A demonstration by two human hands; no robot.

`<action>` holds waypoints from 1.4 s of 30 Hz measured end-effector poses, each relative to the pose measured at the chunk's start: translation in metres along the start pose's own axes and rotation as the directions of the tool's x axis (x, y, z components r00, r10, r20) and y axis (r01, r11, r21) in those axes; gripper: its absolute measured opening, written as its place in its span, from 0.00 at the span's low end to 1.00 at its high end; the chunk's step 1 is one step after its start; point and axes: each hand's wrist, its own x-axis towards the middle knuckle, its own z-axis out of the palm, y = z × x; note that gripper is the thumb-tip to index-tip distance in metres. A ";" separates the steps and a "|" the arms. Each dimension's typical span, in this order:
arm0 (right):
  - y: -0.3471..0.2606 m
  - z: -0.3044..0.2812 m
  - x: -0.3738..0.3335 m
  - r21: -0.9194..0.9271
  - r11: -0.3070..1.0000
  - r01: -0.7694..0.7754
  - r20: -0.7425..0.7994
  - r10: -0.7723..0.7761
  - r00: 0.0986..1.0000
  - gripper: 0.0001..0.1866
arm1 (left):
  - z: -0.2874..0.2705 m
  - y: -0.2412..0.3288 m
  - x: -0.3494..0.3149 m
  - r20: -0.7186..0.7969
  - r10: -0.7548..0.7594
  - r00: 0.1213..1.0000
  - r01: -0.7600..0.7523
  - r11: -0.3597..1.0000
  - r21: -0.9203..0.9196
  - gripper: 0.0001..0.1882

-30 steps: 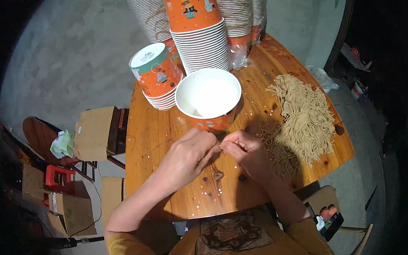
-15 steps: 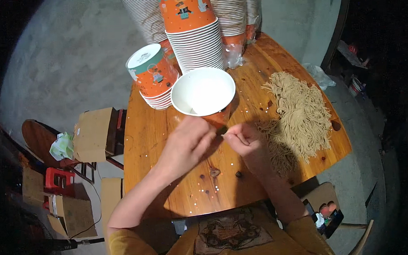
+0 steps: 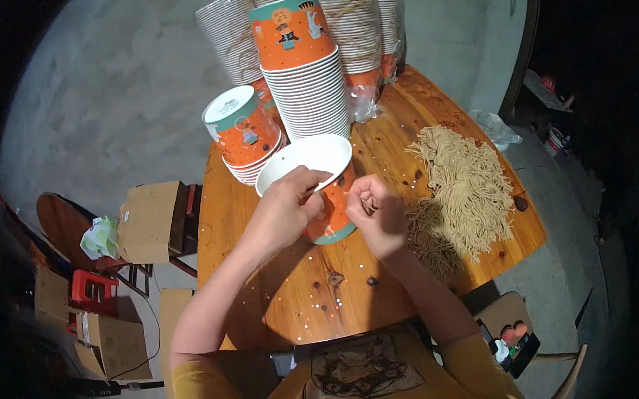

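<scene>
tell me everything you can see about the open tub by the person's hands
The open tub looks like coated paper: white inside, rolled white rim, orange wall with small printed figures, and a green-teal band round the base. It is tilted, its mouth leaning away from the person. It is over the wooden table, in front of the tall stack of tubs; whether its base touches the wood is unclear. The left hand grips its near rim; the right hand is beside its wall, contact unclear.

Glossy wooden tabletop (image 3: pixel 284 289), smooth paper bowl (image 3: pixel 337 209), centre
At three o'clock, rough, matt strands (image 3: pixel 472 194); at one o'clock, shiny, crinkled clear plastic wrap (image 3: pixel 363 104).
</scene>
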 end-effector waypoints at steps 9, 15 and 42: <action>-0.014 0.007 -0.001 -0.047 0.992 0.118 0.030 -0.116 0.993 0.05 | -0.005 0.005 -0.020 0.016 -0.096 0.995 0.097 0.979 -0.178 0.19; -0.014 0.006 -0.002 -0.149 0.982 0.115 0.070 -0.105 0.992 0.08 | -0.001 0.004 -0.022 0.005 -0.070 0.998 0.070 0.990 -0.123 0.19; 0.000 -0.020 -0.027 -0.286 0.916 0.280 0.010 -0.289 0.957 0.06 | 0.018 0.008 0.002 0.407 -0.148 0.901 0.314 0.871 -0.378 0.10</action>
